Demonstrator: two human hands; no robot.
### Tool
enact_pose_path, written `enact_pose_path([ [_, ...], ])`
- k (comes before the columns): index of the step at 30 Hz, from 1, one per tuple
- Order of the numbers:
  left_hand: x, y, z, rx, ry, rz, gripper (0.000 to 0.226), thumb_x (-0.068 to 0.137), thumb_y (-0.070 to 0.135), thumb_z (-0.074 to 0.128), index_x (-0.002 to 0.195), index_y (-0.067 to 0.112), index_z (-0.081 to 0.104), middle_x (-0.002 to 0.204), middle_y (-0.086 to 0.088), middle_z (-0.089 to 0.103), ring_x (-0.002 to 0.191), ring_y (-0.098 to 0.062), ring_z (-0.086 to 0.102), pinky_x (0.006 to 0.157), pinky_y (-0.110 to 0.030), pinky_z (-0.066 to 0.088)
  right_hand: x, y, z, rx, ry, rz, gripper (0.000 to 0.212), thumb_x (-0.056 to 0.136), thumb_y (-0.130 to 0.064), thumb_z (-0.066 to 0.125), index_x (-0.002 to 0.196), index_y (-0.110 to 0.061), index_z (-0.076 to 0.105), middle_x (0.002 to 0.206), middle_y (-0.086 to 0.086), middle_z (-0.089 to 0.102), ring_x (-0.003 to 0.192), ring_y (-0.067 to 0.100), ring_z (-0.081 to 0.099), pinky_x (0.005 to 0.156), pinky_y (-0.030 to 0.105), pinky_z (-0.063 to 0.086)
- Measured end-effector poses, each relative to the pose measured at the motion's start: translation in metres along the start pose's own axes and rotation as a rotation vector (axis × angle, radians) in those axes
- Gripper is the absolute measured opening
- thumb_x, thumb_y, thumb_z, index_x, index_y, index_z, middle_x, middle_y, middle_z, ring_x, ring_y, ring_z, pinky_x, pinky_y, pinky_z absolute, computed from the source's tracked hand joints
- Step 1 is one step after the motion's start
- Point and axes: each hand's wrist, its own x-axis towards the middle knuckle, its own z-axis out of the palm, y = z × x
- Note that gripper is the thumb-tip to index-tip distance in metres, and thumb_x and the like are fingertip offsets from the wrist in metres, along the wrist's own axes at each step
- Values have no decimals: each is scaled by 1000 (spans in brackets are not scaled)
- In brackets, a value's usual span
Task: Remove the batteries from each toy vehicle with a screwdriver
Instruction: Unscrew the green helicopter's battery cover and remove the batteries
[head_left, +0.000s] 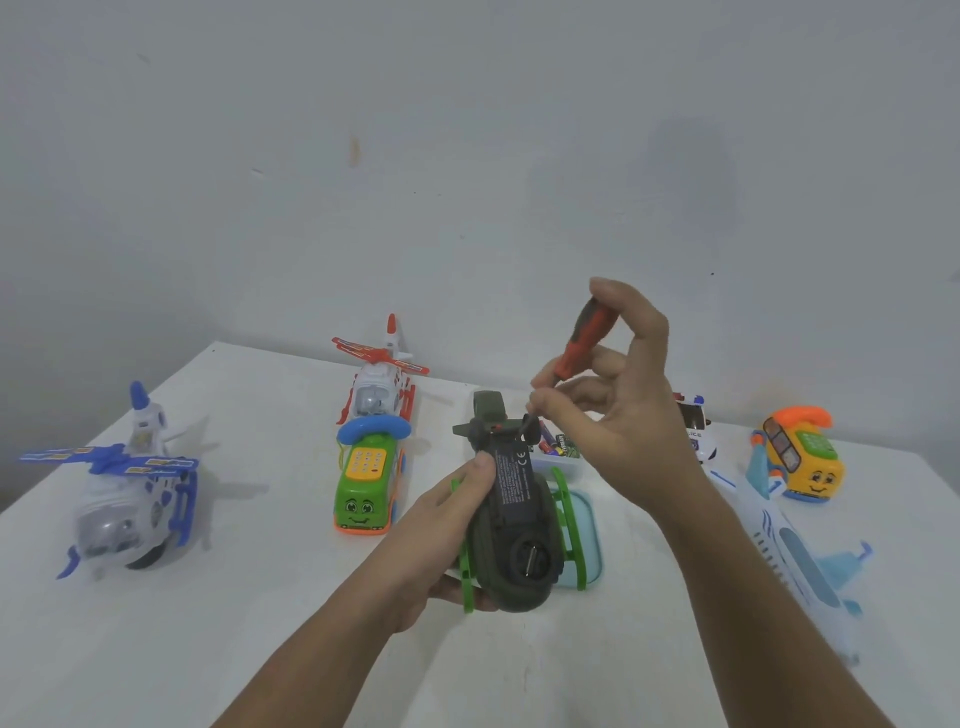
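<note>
White tabletop (260, 649) is running back to a bare pale wall, and at its middle the person is working on a dark green toy helicopter (519, 551) turned belly up. The left hand (441, 525) is gripping its body from the 9 o'clock side, thumb resting at the edge of the black battery cover (514, 483). The right hand (623, 415) is pinching a red-handled screwdriver (582, 338) in curled fingertips, shaft slanting down toward the cover's 12 o'clock end; the tip is too small to make out. To do this well, the person should probably be holding the driver in line with the screw, pressing down while turning slowly, and bracing the toy against rocking — a small screw could drop and roll. A tray of loose batteries (553, 446) is sitting just beyond, at about 1 o'clock.
</note>
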Motion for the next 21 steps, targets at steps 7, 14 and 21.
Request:
enact_pose_path([
  [7, 2, 1, 0, -7, 5, 25, 49, 90, 67, 37, 119, 38, 63, 102, -2, 77, 90, -23, 75, 69, -43, 61, 3, 2, -3, 203, 148, 148, 82, 85, 14, 61, 131, -41, 21, 83, 15, 62, 65, 33, 71, 77, 46, 60],
  [14, 6, 1, 1, -33, 23, 29, 51, 86, 68, 40, 121, 39, 62, 103, 0, 77, 90, -24, 75, 70, -46, 62, -3, 10, 1, 165, 104, 66, 80, 86, 17, 57, 124, -45, 23, 82, 4, 60, 66, 29, 72, 77, 47, 60],
  [21, 10, 2, 2, -39, 57, 55, 48, 83, 68, 44, 119, 41, 62, 98, 0, 77, 86, -24, 76, 67, -46, 62, -10, 22, 9, 51, 137, -161, 81, 81, 23, 59, 118, -39, 25, 89, -20, 55, 67, 14, 69, 63, 47, 60],
])
